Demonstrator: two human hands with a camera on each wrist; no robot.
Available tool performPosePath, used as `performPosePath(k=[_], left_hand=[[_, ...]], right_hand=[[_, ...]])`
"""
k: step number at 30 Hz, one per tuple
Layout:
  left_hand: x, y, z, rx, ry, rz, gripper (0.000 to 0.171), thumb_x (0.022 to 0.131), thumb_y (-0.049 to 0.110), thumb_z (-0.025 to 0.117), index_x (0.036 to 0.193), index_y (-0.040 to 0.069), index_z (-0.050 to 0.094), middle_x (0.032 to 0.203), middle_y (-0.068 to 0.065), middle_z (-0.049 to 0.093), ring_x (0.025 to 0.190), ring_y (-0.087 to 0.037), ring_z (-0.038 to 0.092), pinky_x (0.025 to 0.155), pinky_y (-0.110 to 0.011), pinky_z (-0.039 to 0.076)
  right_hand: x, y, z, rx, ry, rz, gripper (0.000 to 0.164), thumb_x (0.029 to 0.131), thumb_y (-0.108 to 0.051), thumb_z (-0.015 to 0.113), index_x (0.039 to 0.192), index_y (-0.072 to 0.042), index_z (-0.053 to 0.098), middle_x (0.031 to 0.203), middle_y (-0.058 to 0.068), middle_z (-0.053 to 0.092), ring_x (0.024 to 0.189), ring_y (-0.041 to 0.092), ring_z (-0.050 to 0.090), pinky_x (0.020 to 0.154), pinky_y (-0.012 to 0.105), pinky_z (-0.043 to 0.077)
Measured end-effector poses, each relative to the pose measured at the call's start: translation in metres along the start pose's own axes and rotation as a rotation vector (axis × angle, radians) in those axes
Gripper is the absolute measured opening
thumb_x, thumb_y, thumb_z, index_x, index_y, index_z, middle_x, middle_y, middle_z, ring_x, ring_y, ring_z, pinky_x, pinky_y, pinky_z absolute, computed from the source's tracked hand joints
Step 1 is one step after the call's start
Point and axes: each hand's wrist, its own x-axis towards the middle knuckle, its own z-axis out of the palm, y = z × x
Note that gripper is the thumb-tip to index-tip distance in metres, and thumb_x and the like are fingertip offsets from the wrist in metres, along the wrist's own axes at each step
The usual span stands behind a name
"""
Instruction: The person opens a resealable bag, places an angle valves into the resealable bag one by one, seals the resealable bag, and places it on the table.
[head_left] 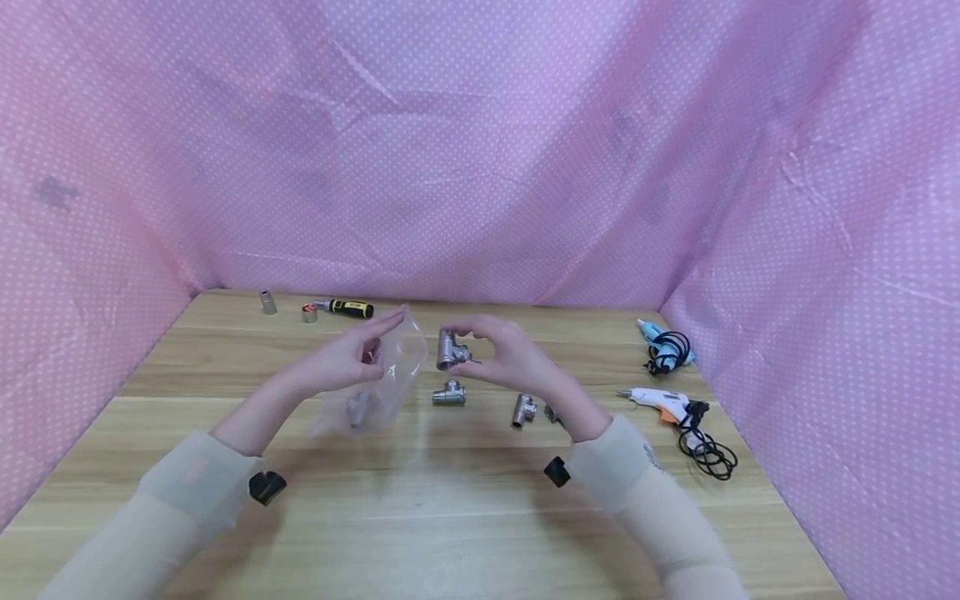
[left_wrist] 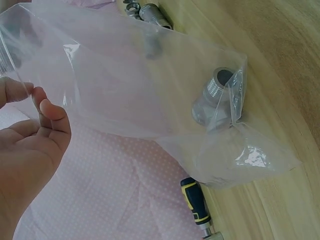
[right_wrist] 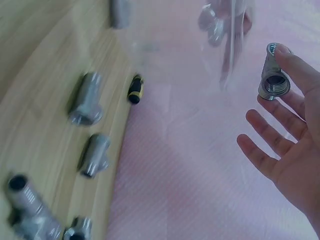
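Observation:
My left hand (head_left: 348, 358) pinches the edge of a clear plastic bag (left_wrist: 115, 75), which hangs down with its mouth spread. A threaded metal pipe fitting (left_wrist: 212, 97) lies low inside the bag. To the right, my right hand (head_left: 510, 358) holds a metal pipe tee (right_wrist: 274, 82) between thumb and fingers, its threaded openings showing in the right wrist view. In the head view that tee is close to the bag's right side. Below it another tee (head_left: 450, 394) lies on the table, and a further tee (head_left: 523, 410) is under the right wrist.
A yellow-and-black screwdriver (head_left: 351, 308), a small round fitting (head_left: 309, 313) and a metal cylinder (head_left: 267, 302) lie along the back left. On the right are a blue glue gun (head_left: 660, 346) and a white glue gun (head_left: 660, 400) with black cords. Pink dotted cloth (head_left: 450, 167) encloses the wooden table (head_left: 420, 517).

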Motion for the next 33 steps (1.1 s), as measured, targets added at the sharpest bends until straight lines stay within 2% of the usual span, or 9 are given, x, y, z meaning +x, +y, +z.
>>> performPosePath(k=[3,8,12,16,19,22,24,28,33], left_hand=[[0.000,0.000,0.000,-0.007,-0.008,-0.004,0.087,0.076,-0.001,0.062,0.151,0.011,0.020,0.097,-0.012,0.050,0.067,-0.015,0.046,0.057,-0.024,0.043],[-0.001,-0.002,0.002,-0.012,-0.021,-0.001,0.087,0.077,0.000,0.061,0.152,0.015,0.020,0.104,-0.009,0.051,0.067,-0.014,0.046,0.058,-0.024,0.043],[-0.003,-0.002,0.002,-0.025,-0.040,0.001,0.086,0.078,0.001,0.061,0.152,0.019,0.019,0.092,-0.008,0.049,0.065,-0.013,0.045,0.057,-0.023,0.042],[-0.005,-0.002,0.001,-0.038,-0.055,0.011,0.086,0.079,0.000,0.060,0.152,0.019,0.020,0.122,-0.010,0.051,0.064,-0.013,0.046,0.056,-0.024,0.043],[-0.006,-0.003,-0.001,-0.051,-0.060,0.024,0.086,0.078,-0.001,0.061,0.152,0.018,0.021,0.148,-0.008,0.032,0.065,-0.014,0.047,0.056,-0.025,0.045],[-0.006,-0.005,-0.002,-0.059,-0.055,0.028,0.085,0.079,-0.002,0.063,0.151,0.018,0.023,0.151,-0.010,0.028,0.063,-0.013,0.049,0.055,-0.024,0.045],[-0.006,-0.006,-0.003,-0.055,-0.051,0.038,0.084,0.079,-0.001,0.066,0.151,0.017,0.025,0.146,-0.013,0.035,0.062,-0.013,0.049,0.054,-0.025,0.045],[-0.009,-0.006,-0.005,-0.010,-0.055,0.069,0.086,0.078,0.003,0.072,0.150,0.017,0.027,0.147,-0.010,0.036,0.062,-0.012,0.052,0.055,-0.025,0.048],[-0.013,-0.003,-0.008,0.047,-0.080,0.084,0.089,0.077,0.007,0.074,0.150,0.019,0.026,0.155,-0.005,0.024,0.061,-0.011,0.049,0.054,-0.025,0.047]], right_hand=[[0.011,-0.006,0.006,0.006,-0.031,-0.020,0.061,0.076,-0.030,0.077,0.131,-0.012,0.055,0.123,0.001,0.061,0.110,0.018,0.057,0.094,0.032,0.047],[0.024,-0.012,0.018,0.012,-0.088,-0.052,0.062,0.079,-0.032,0.074,0.133,-0.010,0.052,0.129,0.003,0.058,0.108,0.021,0.058,0.088,0.030,0.050],[0.029,-0.011,0.027,-0.011,-0.117,-0.077,0.060,0.081,-0.033,0.072,0.133,-0.010,0.052,0.129,0.003,0.058,0.097,0.016,0.061,0.077,0.026,0.052],[0.029,-0.008,0.032,-0.011,-0.145,-0.066,0.059,0.081,-0.031,0.073,0.131,-0.007,0.054,0.124,0.005,0.060,0.091,0.012,0.059,0.074,0.026,0.053],[0.026,-0.006,0.034,-0.011,-0.157,-0.033,0.059,0.079,-0.032,0.074,0.129,-0.005,0.055,0.121,0.006,0.062,0.093,0.012,0.059,0.079,0.026,0.052],[0.024,-0.003,0.034,-0.019,-0.159,-0.019,0.059,0.077,-0.031,0.076,0.127,-0.005,0.057,0.119,0.007,0.063,0.095,0.014,0.060,0.084,0.029,0.051],[0.022,0.000,0.035,-0.014,-0.159,-0.026,0.058,0.077,-0.029,0.077,0.125,-0.004,0.058,0.118,0.008,0.063,0.096,0.015,0.061,0.085,0.031,0.051],[0.018,0.003,0.035,-0.022,-0.150,-0.060,0.056,0.076,-0.026,0.077,0.124,-0.004,0.059,0.119,0.007,0.063,0.098,0.015,0.062,0.087,0.027,0.050],[0.014,0.005,0.034,-0.053,-0.151,-0.082,0.054,0.076,-0.025,0.078,0.124,-0.006,0.060,0.119,0.007,0.062,0.099,0.015,0.062,0.091,0.023,0.047]])
